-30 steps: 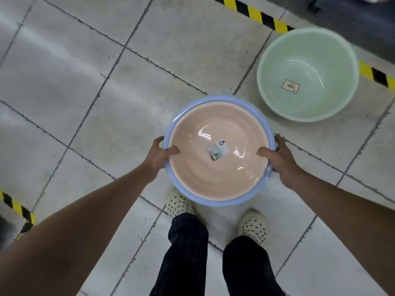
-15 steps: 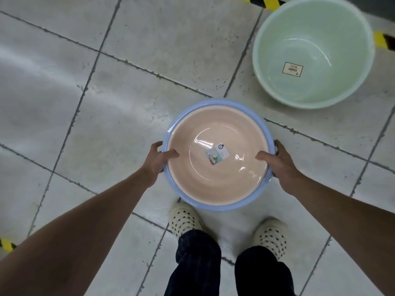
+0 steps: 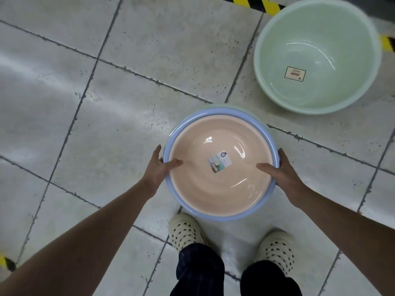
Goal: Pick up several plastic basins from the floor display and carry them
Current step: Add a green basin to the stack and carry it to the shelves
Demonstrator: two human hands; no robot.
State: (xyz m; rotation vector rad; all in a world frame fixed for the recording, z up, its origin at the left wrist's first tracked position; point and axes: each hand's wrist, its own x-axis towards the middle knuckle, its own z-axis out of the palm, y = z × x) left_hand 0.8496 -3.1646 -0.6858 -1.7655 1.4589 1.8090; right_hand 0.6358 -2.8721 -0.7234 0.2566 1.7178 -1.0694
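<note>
I have a nested stack of plastic basins held out in front of me over the tiled floor, above my feet. The peach basin sits innermost and is the only one whose bowl shows. Of the blue basin under it I see just the rim ringing the peach one. Beyond that, along the far edge, there is a thin pale green rim. It may be a third basin, but the rest is covered and I cannot be sure.

My left hand grips the stack's left edge, thumb hooked over the rims into the peach bowl. My right hand grips the right edge the same way. The fingers of both hands go under the stack and are mostly out of sight.

A sticker lies near the bottom of the peach bowl, its print too small to read. The stack's near edge hides the toe of my left clog. The right clog is clear of it, and my dark trousers run off the bottom of the view.

A larger pale green basin stands on the floor well apart, ahead to my right, with its far rim smeared by blur. Its label reads "SERIES", with smaller lines I cannot read. Yellow-and-black hazard tape passes behind it, cut off by the top edge.
</note>
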